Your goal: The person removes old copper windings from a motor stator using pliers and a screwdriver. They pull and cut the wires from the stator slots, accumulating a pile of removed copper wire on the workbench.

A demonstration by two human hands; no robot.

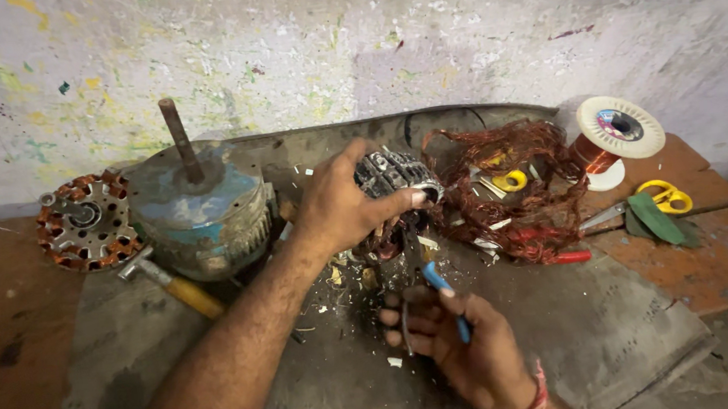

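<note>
Left hand (338, 206) is seen closed around a small stator core (396, 177), gripped from above with the thumb stretched along its near edge; the core is held tilted, just above the grey bench sheet (577, 326), near the middle of the worktop. Right hand (459, 343) is closed on a blue-handled tool (443, 297), the blue grip lying across the fingers; the tool's metal end is raised toward the underside of the core, and whether it touches cannot be told. A red thread band (538, 393) is worn on the right wrist.

Left of the core, a blue-grey motor housing (202, 211) with an upright rusted shaft (180, 140) is set on the bench. A wound copper stator (85, 220) lies beside it at the far left. A hammer with a yellow handle (177, 286) rests against the housing's near side.

Right of the core, a tangle of stripped copper wire (516, 185) is piled, with a yellow tape roll (512, 180) partly buried in it. A spool of copper wire (615, 136) stands beyond the pile. Yellow-handled scissors (650, 201) are laid on the orange board (701, 258), touching a green strip (653, 217). Insulation scraps (335, 279) are scattered beneath the hands.
</note>
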